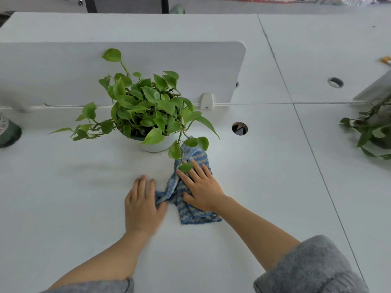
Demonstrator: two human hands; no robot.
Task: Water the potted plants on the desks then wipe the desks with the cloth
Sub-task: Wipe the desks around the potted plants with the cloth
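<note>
- The right hand lies flat, fingers spread and straight, pressing on the blue-and-beige striped cloth.
- The left hand rests flat on the white worktop, fingers straight, its thumb side on the cloth's bunched left corner.
- The cloth lies just in front of the potted pothos in its white pot; a trailing leaf overlaps the right hand's fingers.
- A second potted plant stands far right.

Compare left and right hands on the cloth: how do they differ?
The right hand lies flat on top of the blue cloth, fingers spread; left hand lies mostly on bare desk, fingers together, touching only the cloth's left edge. A plant leaf overlaps the right hand's fingertips, none the left's. Both are palm-down with straight fingers.
</note>
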